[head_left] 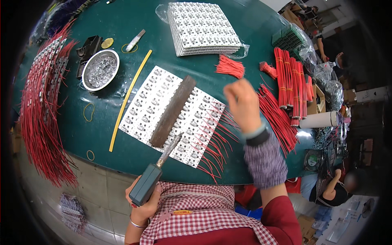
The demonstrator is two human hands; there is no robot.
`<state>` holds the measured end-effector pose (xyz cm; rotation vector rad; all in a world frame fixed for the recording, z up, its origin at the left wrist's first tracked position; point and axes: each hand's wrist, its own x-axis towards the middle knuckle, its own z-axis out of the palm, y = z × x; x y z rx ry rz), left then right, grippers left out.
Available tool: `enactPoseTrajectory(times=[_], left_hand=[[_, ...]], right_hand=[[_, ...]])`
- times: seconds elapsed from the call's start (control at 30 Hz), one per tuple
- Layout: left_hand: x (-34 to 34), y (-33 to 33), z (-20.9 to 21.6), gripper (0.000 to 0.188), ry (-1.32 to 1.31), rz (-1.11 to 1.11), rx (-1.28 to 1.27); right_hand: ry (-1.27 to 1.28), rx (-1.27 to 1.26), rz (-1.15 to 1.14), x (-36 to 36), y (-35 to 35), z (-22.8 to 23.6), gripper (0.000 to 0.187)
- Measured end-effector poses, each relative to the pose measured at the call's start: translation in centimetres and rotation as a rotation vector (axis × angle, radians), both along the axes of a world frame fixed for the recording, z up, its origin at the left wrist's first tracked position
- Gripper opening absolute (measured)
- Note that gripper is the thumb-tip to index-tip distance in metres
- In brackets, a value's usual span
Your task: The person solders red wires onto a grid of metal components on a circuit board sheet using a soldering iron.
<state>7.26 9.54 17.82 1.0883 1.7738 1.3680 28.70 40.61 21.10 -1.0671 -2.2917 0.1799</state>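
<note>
The left hand (143,204) is gripping the dark grey handle of a soldering iron (157,171), fingers wrapped tight round it, w/ the metal tip pointing up-right and sitting over the near edge of a white circuit panel (163,106) that is lying flat on the green tabletop (122,24). A long dark bar (173,110) is resting diagonally across the panel, and red wires (214,134) are fanning out from the panel's right edge twd the person. The right hand (243,104) is hovering above the panel's right end, blurred, fingers drawn together as if pinching sth small, but can't tell what, if anything, is in them. Just right of that hand a loose heap of red wires (279,118) is lying on the tabletop, w/ tied bundles of red wires (290,77) standing beyond it and a small bunch (230,66) lying nearer the middle. At the far side a stack of white panels (202,27) is sitting on clear plastic. To the left a round metal bowl (100,69) is holding shiny bits, a black holder (87,51) is touching it, and a yellow strip (128,100) is running along the panel's left side. Finished strips w/ red wires (41,110) are hanging over the tabletop's left rim.
</note>
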Motion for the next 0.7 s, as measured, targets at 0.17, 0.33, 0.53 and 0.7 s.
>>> enactPoseTrajectory(times=[0.17,0.33,0.53,0.7], left_hand=[[0.0,0.2,0.5,0.023,0.036,-0.004,0.011],[-0.2,0.5,0.9,0.022,-0.023,0.038,-0.039],[-0.3,0.5,0.9,0.021,0.025,0.04,-0.027],[-0.2,-0.2,0.5,0.021,0.033,0.043,-0.046]], right_hand=[[-0.017,0.196,-0.085,0.1,8.5,-3.1,0.017],[-0.137,0.123,-0.129,0.2,11.7,-4.2,0.021],[-0.192,0.113,-0.118,0.0,12.0,-4.0,0.014],[-0.108,0.164,-0.106,-0.2,10.8,-3.3,0.008]])
